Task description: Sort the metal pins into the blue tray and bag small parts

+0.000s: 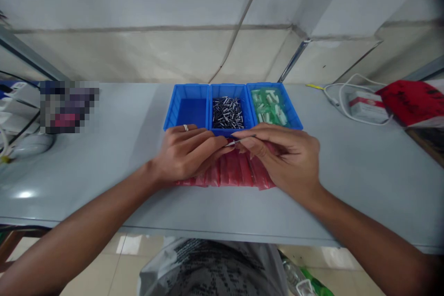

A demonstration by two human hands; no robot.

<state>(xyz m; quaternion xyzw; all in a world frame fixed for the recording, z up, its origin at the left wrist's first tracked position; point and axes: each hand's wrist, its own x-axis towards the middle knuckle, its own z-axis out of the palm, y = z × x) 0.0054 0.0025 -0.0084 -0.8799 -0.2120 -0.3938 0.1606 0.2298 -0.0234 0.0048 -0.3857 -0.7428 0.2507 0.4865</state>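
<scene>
Both my hands meet above the red plastic bags, just in front of the blue bins. My left hand (pixel 190 151) pinches the pale pointed end of a slim metal pin (pixel 238 141), which has a small collar and resembles a blind rivet. Fingertips of my right hand (pixel 289 150) are closed on its thin dark shank. Under the hands lies a row of red plastic bags (pixel 231 169), partly covered by them. Behind the hands, the middle blue bin (pixel 231 89) holds a heap of small metal pins (pixel 227 112).
Nothing shows inside the left blue bin (pixel 192 108). Green bags with white pieces (pixel 270 105) fill the right bin (pixel 294 115). White cables and a small box (pixel 368 105) lie right, beside a red bag (pixel 416 99). A computer mouse (pixel 34 144) sits left on the grey table (pixel 104 166).
</scene>
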